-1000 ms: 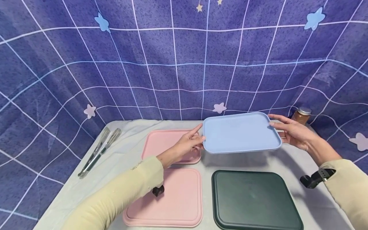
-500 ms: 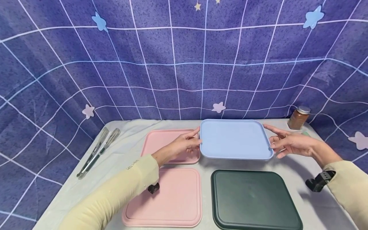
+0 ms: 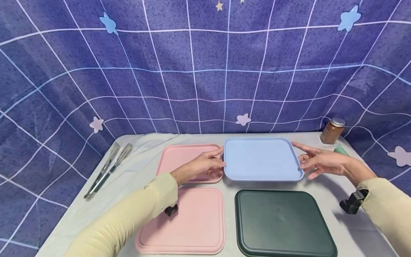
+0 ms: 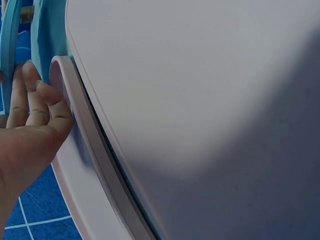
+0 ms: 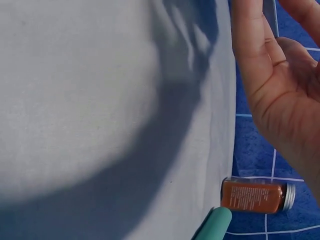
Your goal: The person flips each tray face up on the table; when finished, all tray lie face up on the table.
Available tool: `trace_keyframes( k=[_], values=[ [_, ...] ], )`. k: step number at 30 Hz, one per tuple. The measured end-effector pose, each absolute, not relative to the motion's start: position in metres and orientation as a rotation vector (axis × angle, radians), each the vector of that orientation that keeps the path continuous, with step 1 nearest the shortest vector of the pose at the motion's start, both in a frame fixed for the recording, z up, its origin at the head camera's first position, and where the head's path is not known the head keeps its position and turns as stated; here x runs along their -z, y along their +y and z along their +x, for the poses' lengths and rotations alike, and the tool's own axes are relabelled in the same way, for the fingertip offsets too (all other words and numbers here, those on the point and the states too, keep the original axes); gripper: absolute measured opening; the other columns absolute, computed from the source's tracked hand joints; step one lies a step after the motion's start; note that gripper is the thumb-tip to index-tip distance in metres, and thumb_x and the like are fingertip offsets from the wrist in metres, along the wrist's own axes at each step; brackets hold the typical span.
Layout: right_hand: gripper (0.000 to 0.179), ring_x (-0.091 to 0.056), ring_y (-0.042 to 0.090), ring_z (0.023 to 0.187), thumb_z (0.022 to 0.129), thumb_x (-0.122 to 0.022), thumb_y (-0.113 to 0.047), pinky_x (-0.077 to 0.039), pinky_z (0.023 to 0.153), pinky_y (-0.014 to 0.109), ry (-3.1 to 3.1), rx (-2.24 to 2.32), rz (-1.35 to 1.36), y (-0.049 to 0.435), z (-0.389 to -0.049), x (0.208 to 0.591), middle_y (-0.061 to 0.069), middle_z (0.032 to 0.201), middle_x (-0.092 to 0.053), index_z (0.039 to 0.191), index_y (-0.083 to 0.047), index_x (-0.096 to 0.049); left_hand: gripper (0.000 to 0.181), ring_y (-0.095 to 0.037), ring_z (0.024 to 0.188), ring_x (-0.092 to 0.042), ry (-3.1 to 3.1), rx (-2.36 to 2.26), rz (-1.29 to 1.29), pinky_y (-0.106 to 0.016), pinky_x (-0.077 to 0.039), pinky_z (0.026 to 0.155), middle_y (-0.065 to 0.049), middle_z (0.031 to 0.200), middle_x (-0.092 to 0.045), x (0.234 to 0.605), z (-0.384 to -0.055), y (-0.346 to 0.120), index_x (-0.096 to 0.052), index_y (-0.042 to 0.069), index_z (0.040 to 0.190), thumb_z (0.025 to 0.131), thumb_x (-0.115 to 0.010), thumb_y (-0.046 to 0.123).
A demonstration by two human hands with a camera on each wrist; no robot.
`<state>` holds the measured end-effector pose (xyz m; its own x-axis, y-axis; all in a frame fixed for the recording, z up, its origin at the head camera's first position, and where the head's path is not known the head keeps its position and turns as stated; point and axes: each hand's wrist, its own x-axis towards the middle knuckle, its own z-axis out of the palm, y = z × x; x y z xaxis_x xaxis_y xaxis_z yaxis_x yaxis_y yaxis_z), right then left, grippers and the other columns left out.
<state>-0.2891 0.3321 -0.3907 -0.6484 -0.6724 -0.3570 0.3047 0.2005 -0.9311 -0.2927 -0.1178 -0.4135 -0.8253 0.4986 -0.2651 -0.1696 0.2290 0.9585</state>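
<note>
A light blue rectangular tray (image 3: 263, 160) lies level, low over the cloth at the back right, with a shadow beneath its front edge. My left hand (image 3: 203, 166) holds its left edge, thumb at the rim and index finger stretched along the side. On the opposite side, my right hand (image 3: 324, 162) grips the right edge between thumb and fingers. The left wrist view shows the left hand (image 4: 32, 130) at the blue tray's edge (image 4: 7, 55). Under the left hand sits a pink tray (image 3: 178, 157), partly hidden by it.
In front lie a pink board-like tray (image 3: 196, 221) and a dark green one (image 3: 282, 221). Metal tongs (image 3: 107, 173) rest at the left edge. A brown-filled jar (image 3: 332, 132) with a silver lid stands back right, near a green cylinder (image 3: 341, 151).
The blue tray has come down and slightly left, from tilted to level, with both hands on it. The right hand moved lower, uncovering the jar and green cylinder.
</note>
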Motion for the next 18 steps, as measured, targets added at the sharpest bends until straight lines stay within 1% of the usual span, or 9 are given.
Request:
trace_keyframes(
  k=[4,10,15,18],
  values=[
    [0.099,-0.067,0.011,0.09,0.098,-0.053,0.001,-0.06,0.078,0.033,1.705,1.55,-0.335,0.331,-0.29,0.396,-0.003,0.108,-0.05,0.158,-0.03,0.02,0.08,-0.015,0.076,-0.065,1.994,-1.612,0.305,-0.025,-0.05,0.065,-0.001,0.089,-0.07,0.415,-0.292,-0.118,-0.026,0.027,0.16,0.093,-0.069,0.015],
    [0.1,-0.067,0.011,0.088,0.097,-0.055,0.001,-0.06,0.077,0.033,1.729,1.537,-0.307,0.327,-0.291,0.403,-0.002,0.107,-0.053,0.159,-0.029,0.018,0.084,-0.013,0.075,-0.066,2.065,-1.524,0.298,-0.026,-0.049,0.064,-0.004,0.089,-0.069,0.412,-0.292,-0.116,-0.025,0.027,0.16,0.091,-0.072,0.019],
    [0.1,-0.067,0.012,0.088,0.097,-0.056,0.0,-0.06,0.076,0.033,1.76,1.531,-0.283,0.325,-0.294,0.408,-0.002,0.107,-0.054,0.159,-0.026,0.017,0.086,-0.012,0.071,-0.066,2.125,-1.45,0.304,-0.025,-0.049,0.062,-0.001,0.081,-0.071,0.409,-0.295,-0.115,-0.025,0.024,0.16,0.09,-0.073,0.018],
    [0.1,-0.069,0.014,0.089,0.096,-0.056,0.0,-0.06,0.077,0.034,1.754,1.536,-0.28,0.325,-0.296,0.411,-0.002,0.107,-0.057,0.159,-0.024,0.018,0.086,-0.012,0.067,-0.065,2.142,-1.422,0.311,-0.024,-0.048,0.059,0.0,0.074,-0.069,0.408,-0.297,-0.113,-0.024,0.021,0.16,0.089,-0.073,0.017]
  ],
)
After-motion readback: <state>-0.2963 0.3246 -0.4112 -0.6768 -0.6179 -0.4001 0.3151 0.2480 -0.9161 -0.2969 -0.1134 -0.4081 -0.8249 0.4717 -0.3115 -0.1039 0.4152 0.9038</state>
